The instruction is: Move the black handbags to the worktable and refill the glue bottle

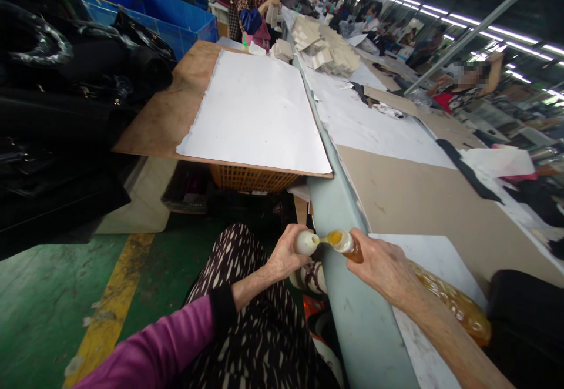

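My left hand is wrapped round a small whitish bottle, its open mouth turned to the right. Fingers of my right hand close round the neck of a large clear bottle of amber liquid, which lies tilted beneath my right forearm. The two mouths nearly meet above the edge of the grey-green rail, and a thin yellowish stream runs between them.
A white sheet covers a brown board ahead. Black wrapped goods and a blue bin stand left. Tan board lies on the right table. Stacked beige pieces and a masked person are farther off.
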Available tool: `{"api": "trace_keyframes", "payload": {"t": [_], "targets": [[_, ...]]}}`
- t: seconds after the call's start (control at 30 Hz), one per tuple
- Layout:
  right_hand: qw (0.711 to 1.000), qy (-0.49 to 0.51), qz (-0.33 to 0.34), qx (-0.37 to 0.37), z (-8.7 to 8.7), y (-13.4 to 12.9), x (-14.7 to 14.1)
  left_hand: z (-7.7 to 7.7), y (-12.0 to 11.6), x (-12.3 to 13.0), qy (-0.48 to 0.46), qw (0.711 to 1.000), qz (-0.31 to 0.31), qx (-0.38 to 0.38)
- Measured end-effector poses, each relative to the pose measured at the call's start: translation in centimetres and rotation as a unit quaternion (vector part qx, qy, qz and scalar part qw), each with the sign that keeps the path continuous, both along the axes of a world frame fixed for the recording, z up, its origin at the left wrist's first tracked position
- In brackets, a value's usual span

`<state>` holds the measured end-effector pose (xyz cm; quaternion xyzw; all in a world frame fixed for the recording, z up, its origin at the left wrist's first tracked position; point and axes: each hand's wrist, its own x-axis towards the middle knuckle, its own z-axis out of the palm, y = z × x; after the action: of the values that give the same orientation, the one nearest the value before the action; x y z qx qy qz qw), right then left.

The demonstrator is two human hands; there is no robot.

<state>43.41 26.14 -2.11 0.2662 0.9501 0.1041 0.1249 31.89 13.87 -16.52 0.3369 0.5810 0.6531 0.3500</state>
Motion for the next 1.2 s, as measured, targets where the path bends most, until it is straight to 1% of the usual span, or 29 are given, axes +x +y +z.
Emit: {"api": "trace_keyframes", "payload": {"t": [0.2,0.4,0.63,0.93,1.2], "targets": [[1.0,-0.007,-0.008,-0.002,-0.02,0.01,-0.02,0.04,-0.03,0.01,0.0,1.0,-0.003,-0.002],[1.0,-0.003,-0.003,-0.013,-0.06,0.07,0.05,-0.13,0.01,0.15,-0.011,1.0,0.0,0.004],[1.0,-0.004,0.006,-0.008,-0.14,0.07,0.0,-0.42,0.18,0.26,-0.006,1.0,0.001,0.004],[1.0,-0.005,0.002,-0.009,-0.12,0.09,-0.03,-0.33,0.1,0.24,-0.001,1.0,0.005,0.007],[1.0,-0.005,0.001,-0.004,-0.31,0.14,0.02,-0.35,0.14,0.2,-0.015,1.0,0.003,0.011]]}}
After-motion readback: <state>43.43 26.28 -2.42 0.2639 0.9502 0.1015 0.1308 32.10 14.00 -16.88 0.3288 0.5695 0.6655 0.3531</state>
